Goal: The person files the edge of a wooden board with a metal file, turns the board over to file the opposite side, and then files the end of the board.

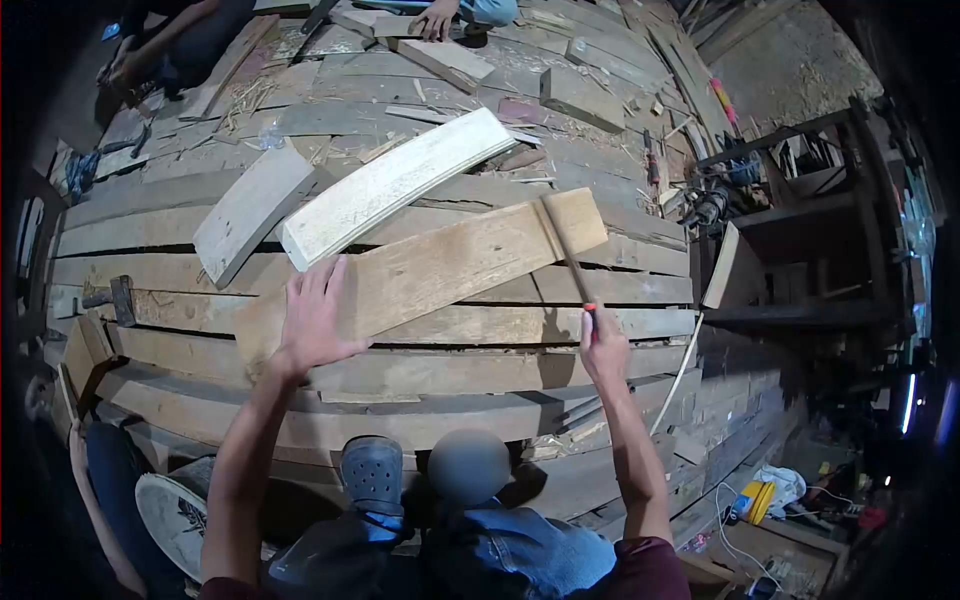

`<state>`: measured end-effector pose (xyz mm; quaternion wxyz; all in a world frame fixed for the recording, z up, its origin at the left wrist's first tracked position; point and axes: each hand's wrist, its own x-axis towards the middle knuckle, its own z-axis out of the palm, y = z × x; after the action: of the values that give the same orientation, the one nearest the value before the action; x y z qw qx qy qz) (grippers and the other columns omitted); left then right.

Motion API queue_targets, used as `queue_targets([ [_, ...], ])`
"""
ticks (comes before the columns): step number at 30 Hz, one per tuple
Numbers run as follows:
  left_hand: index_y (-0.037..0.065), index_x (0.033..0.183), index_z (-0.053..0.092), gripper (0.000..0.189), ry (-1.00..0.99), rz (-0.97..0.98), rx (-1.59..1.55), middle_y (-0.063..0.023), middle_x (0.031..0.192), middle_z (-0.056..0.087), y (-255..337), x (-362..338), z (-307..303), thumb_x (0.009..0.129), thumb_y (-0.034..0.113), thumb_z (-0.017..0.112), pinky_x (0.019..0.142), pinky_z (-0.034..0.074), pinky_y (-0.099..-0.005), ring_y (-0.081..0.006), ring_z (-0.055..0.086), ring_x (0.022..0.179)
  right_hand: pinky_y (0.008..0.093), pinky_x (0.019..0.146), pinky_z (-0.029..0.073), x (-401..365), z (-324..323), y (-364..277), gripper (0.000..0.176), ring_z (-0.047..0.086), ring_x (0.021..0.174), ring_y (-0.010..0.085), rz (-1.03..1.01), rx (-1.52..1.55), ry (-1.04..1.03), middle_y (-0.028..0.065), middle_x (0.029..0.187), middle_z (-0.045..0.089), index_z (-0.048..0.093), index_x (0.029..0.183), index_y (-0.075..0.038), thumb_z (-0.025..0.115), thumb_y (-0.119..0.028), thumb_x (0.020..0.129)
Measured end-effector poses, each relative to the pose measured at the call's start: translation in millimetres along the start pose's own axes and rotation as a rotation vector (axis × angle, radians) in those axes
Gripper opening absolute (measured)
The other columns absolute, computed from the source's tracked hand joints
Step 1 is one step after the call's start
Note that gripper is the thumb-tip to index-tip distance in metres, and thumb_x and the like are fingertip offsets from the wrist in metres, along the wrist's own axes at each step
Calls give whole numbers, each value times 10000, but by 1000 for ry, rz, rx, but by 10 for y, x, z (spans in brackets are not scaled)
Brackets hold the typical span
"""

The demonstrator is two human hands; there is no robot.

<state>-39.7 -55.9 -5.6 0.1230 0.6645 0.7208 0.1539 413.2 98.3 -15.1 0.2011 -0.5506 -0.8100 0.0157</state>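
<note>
A long tan wooden board (440, 262) lies slantwise over the slatted wooden platform. My left hand (318, 318) rests flat on its near left part, thumb out and fingers stretched over the surface. In my right hand (604, 350) is a long, narrow brown tool that looks like a file (568, 248), gripped by its red and black handle. Its length lies across the board near the right end, beside a dark line over the wood. Just beyond the board sit a pale curved wooden piece (395, 185) and a shorter grey curved piece (252, 212).
A hammer (122, 300) lies at the left. Farther off are wood blocks (582, 98), shavings and another person's hand (436, 18) on a plank. A dark shelf frame (790, 220) stands at the right, with a yellow object (755, 500) and cables below it.
</note>
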Motion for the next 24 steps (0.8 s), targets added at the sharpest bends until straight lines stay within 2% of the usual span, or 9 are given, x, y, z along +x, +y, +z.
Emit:
queue_targets([
  [3,-14,1540,289,1250,11,1,26,-203,1492,398,-1,-12,14,556,471,888,1156,257,-536,-349,369,1395,514,546,490,44,196,234,378,658,599,411,56,-87,-109,205,663,649,622,1350,-138,612,-305,1010],
  [5,-10,1537,295,1249,15,8,19,-203,1488,404,-10,-14,4,547,469,887,1155,254,-538,-358,373,1392,547,557,496,196,196,306,334,663,629,442,136,-19,-55,223,675,654,643,1290,-172,576,-357,1020],
  [11,-12,1538,291,1252,1,5,20,-200,1482,403,-19,-15,12,558,496,883,1161,255,-532,-340,371,1395,548,757,525,685,185,621,382,684,895,471,555,-4,-79,280,933,701,723,1129,-93,552,-410,1005],
  [13,-14,1539,289,1256,-10,-7,27,-199,1481,403,12,1,-48,559,504,880,1163,255,-528,-337,367,1397,519,717,529,569,124,425,413,696,848,454,411,91,54,278,885,700,717,1190,-103,556,-436,1004],
  [14,-14,1539,290,1256,-8,-7,35,-199,1481,403,18,-3,-45,558,504,880,1162,257,-529,-335,366,1398,500,666,521,526,91,347,410,701,783,438,457,121,-20,269,816,694,697,1260,-119,580,-415,1002],
  [15,-13,1539,290,1256,-12,-1,41,-199,1482,402,15,-11,-35,558,503,881,1161,259,-529,-333,365,1399,485,606,509,419,152,304,382,690,697,417,314,88,76,240,758,686,676,1306,-134,594,-355,1005],
  [17,-14,1539,291,1253,-9,-6,39,-199,1488,398,5,-4,-27,563,506,881,1161,261,-537,-334,363,1401,471,576,509,358,-45,-38,368,686,657,397,314,82,-104,210,744,689,657,1337,-155,604,-307,1007],
  [19,-15,1539,293,1254,-8,-16,29,-199,1490,397,24,3,-27,562,505,883,1161,261,-541,-335,362,1402,491,553,507,229,149,179,345,680,627,391,-93,-46,-6,198,719,675,649,1328,-175,593,-308,1014],
  [24,-18,1538,297,1250,-25,-17,58,-186,1485,407,6,-1,-14,576,536,871,1160,263,-529,-326,368,1397,562,630,507,470,235,341,335,680,767,475,310,-107,-121,231,823,700,657,1244,-134,527,-359,1033],
])
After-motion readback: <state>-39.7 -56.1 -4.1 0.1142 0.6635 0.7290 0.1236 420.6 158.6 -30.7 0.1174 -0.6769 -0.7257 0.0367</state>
